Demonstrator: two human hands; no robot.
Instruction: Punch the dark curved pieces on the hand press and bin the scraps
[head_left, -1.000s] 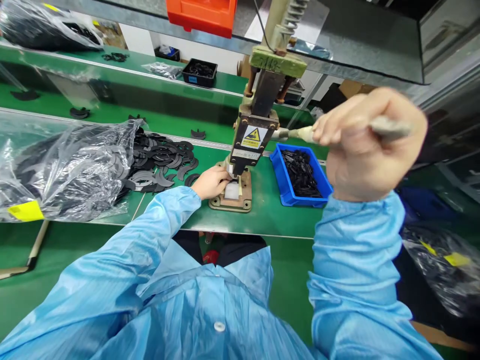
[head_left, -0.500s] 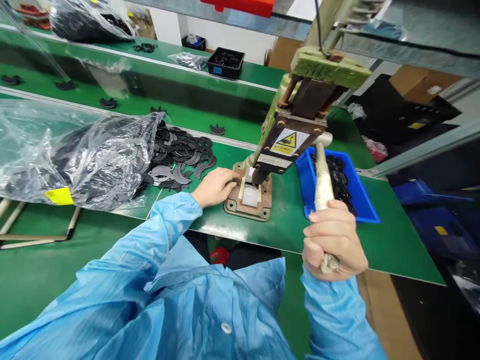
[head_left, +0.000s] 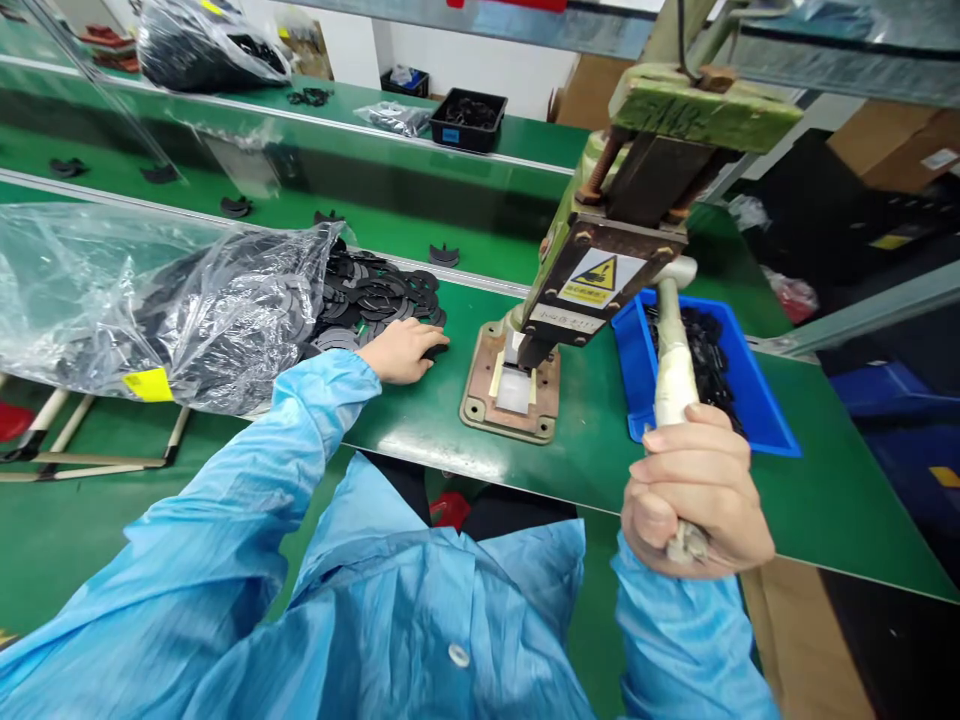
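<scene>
My left hand is at the right edge of a pile of black crescent-shaped parts, fingers closed around one black curved part that shows only at the fingertips. My right hand is wrapped around the pale wrapped lever of a green hand press. Below the ram, the press base carries a light metal plate with no black part visible on it.
A clear plastic bag of black parts lies left of the pile. Behind the lever, a blue bin holds black pieces. Single crescents sit on the green strip beyond the bench edge. A black tray stands further back.
My left hand has moved left from the press base to the pile and closed on a part there. The right hand stays on the lever. The view has shifted slightly.
</scene>
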